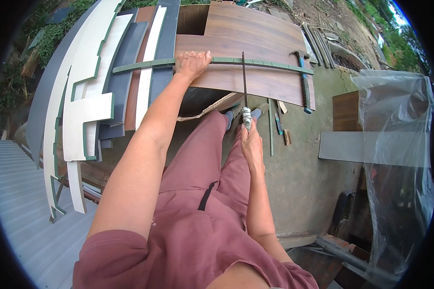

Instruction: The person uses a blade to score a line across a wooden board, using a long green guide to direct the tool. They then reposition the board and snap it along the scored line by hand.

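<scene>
Across a wood-grain panel (246, 29) lies a long, narrow green strip (270, 63) with dark marks spaced along it. My left hand (193, 64) is closed over this strip, pressing it against the panel. My right hand (251, 142) grips the handle of a hand saw, whose thin blade (244, 84) points away from me. The blade crosses the strip to the right of my left hand; whether its teeth have cut in cannot be made out. A claw hammer (304, 84) with a dark blue handle rests at the panel's right edge, touching or overlapping the strip's end.
White and grey cut boards (94, 108) lean in a stack on the left. Below the panel, a utility knife (278, 124) and wood scraps (287, 137) lie on the concrete floor (299, 178). Clear plastic sheeting (395, 111) drapes over boards at the right.
</scene>
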Available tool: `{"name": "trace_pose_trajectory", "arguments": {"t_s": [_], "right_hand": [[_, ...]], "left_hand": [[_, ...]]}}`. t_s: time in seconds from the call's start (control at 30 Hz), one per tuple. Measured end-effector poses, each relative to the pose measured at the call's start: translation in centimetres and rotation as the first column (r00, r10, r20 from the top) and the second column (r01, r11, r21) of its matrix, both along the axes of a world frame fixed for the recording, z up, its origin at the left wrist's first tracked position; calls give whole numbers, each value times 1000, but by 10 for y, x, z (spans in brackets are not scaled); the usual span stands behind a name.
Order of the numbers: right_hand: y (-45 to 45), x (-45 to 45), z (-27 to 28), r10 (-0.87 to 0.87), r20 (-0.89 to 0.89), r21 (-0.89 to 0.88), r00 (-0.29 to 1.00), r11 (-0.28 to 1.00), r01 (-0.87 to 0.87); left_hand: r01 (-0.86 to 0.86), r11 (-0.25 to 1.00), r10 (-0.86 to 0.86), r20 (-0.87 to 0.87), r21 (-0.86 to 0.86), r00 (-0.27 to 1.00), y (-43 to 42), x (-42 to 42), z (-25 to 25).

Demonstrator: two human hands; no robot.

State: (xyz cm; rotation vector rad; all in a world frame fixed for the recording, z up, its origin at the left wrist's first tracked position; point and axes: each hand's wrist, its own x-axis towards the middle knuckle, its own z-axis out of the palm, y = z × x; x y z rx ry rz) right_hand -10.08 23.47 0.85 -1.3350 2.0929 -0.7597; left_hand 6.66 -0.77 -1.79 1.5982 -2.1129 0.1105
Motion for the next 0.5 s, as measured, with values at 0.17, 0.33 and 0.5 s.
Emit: {"name": "trace_pose_trajectory", "arguments": {"t_s": [0.17,0.33,0.5], "right_hand": [[0,-4,8,44,-28,-12,999,999,-44],[-72,-16,9,81,-61,5,995,997,-81],[-71,-9,-3,72,-72,-20,995,997,-73]], "left_hand": [[1,999,0,10,-53,1000,1,-1,-3],[4,995,-3,16,-97,1000,3,-2,3],[-16,997,18,14,-73,1000,3,-3,2]]}}
